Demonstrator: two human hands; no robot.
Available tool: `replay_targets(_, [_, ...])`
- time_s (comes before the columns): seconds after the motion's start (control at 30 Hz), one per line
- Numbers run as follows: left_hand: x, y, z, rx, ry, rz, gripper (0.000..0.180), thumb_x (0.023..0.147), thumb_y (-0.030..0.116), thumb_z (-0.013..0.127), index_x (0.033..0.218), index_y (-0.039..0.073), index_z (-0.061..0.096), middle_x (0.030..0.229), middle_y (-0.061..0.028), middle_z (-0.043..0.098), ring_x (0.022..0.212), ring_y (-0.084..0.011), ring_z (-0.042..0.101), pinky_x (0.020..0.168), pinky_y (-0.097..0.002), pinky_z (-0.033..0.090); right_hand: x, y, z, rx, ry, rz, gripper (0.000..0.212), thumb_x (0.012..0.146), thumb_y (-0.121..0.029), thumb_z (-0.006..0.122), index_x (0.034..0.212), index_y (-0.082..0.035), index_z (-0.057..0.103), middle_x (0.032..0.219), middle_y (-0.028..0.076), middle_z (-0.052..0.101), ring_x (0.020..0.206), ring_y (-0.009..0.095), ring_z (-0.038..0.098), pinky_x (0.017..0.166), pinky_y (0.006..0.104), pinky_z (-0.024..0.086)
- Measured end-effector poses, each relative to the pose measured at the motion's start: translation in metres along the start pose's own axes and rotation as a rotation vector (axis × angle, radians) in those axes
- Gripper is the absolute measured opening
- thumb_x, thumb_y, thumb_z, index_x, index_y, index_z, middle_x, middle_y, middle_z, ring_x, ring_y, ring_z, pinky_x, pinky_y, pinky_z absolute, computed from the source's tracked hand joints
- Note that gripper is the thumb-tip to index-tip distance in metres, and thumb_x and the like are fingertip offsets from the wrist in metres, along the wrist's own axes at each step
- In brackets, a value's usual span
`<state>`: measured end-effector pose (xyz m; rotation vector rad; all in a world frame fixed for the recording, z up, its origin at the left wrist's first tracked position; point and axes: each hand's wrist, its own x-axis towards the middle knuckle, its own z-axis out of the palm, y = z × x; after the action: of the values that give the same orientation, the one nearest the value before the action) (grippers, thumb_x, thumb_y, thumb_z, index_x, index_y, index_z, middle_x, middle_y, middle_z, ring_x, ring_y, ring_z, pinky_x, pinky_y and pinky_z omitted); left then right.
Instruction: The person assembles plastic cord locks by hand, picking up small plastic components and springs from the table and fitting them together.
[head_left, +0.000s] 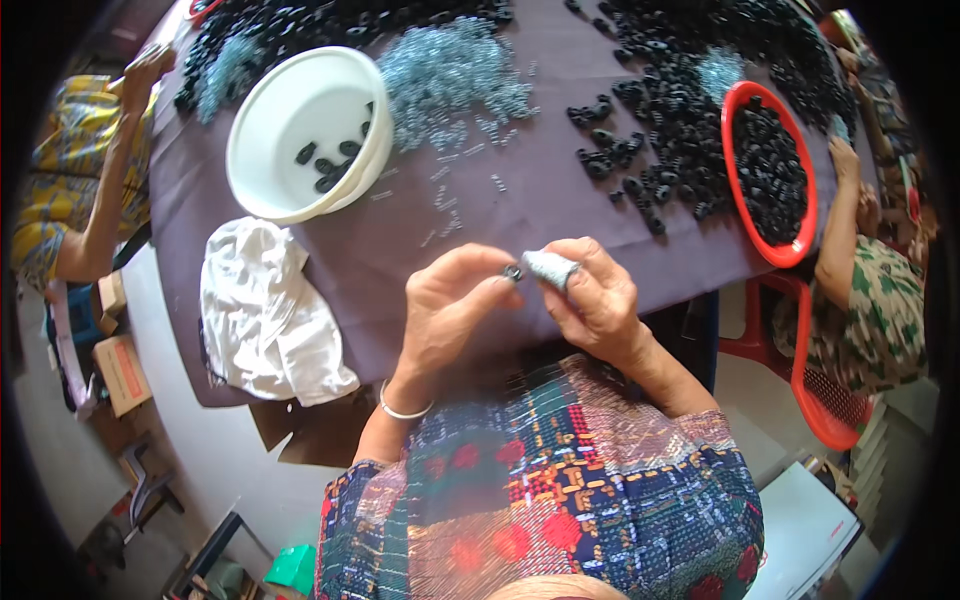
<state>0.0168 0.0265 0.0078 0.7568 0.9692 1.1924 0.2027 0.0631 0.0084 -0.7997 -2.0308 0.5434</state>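
My left hand (pixel 450 293) pinches a small black plastic piece (pixel 513 272) between thumb and fingertips, in front of my body at the table's near edge. Close beside it, my right hand (pixel 598 297) has its fingers drawn together. A grey-white cloth-like wrap (pixel 550 268) covers one of its fingertips and points toward the black piece. Anything smaller between the right fingertips is hidden. Beyond my hands lies a pile of small silvery springs (pixel 455 80), with loose ones scattered nearer. Loose black plastic pieces (pixel 660 150) are heaped at the far right.
A white basin (pixel 300 135) with several black pieces stands at the left; a crumpled white cloth (pixel 265 310) lies nearer. At right, a red-rimmed basket (pixel 728 170) is full of black pieces. Dark cloth covers the table (pixel 600 235). Other people's arms (pixel 105 215) show on both sides.
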Motion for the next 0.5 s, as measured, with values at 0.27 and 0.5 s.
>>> replay_targets(0.27, [0.001, 0.002, 0.003, 0.145, -0.045, -0.053, 0.016, 0.085, -0.004, 0.064, 0.1, -0.003, 0.065, 0.089, -0.005, 0.066, 0.079, -0.0118, 0.065, 0.073, -0.0245, 0.053, 0.001, 0.042, -0.056, -0.567, 0.135, 0.171, 0.018, 0.068, 0.004, 0.072, 0.083, 0.0, 0.066, 0.092, 0.011, 0.06, 0.081, 0.028, 0.057, 0.071, 0.0378, 0.047])
replay_targets(0.5, [0.002, -0.002, 0.005, 0.189, -0.043, -0.03, 0.016, 0.085, -0.002, 0.065, 0.101, -0.003, 0.065, 0.09, -0.0051, 0.067, 0.079, -0.0111, 0.065, 0.073, -0.0244, 0.052, 0.024, 0.056, -0.06, -0.683, -0.161, -0.099, 0.014, 0.069, -0.004, 0.07, 0.083, -0.003, 0.066, 0.092, 0.006, 0.062, 0.085, 0.023, 0.058, 0.072, 0.0368, 0.043])
